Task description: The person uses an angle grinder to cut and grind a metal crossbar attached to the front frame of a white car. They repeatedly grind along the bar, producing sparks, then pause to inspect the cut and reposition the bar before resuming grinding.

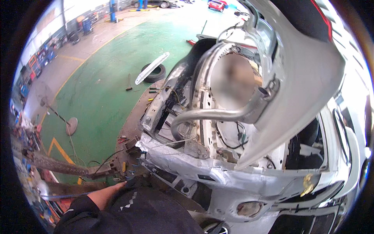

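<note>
A bare forearm comes out of my black left sleeve at the lower left, but my left hand is hidden past its end by my shirt. My right hand is out of view. Before me lies a damaged silver car body with its rear opened; a crumpled rear panel (181, 155) runs across it. A raised silver tailgate (304, 73) hangs over the right side. Across the opening runs a bent metal tube (210, 114). Behind the tube, a blurred oval (233, 82) covers what seems to be another person's head.
A brown metal platform (130, 117) beside the car holds red-handled pliers (122, 140) and other tools. On the green floor are a hammer (129, 83), a tire (160, 76) with a white metal strip (152, 68) across it, and a pedestal fan (71, 125). A rusty beam (61, 165) extends at left.
</note>
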Tool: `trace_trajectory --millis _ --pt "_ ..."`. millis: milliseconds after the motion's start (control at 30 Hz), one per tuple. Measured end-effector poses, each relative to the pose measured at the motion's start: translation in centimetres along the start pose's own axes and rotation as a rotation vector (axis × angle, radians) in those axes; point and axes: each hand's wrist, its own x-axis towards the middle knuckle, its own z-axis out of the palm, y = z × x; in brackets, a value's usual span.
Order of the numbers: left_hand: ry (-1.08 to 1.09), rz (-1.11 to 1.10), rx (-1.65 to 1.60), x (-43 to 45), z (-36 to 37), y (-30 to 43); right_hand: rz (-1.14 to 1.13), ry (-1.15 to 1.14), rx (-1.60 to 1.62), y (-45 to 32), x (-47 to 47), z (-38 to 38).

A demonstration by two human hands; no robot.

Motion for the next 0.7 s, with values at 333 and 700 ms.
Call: trace_trajectory --millis 333,700 --pt "0.009 -0.069 0.393 5.6 -1.3 2.0 -0.16 0.023 -0.094 -7.2 -3.7 -2.5" --pt "-0.27 0.258 0.991 0.4 -13.1 15.8 -0.397 0.002 -0.019 -19.2 -17.1 -8.6"
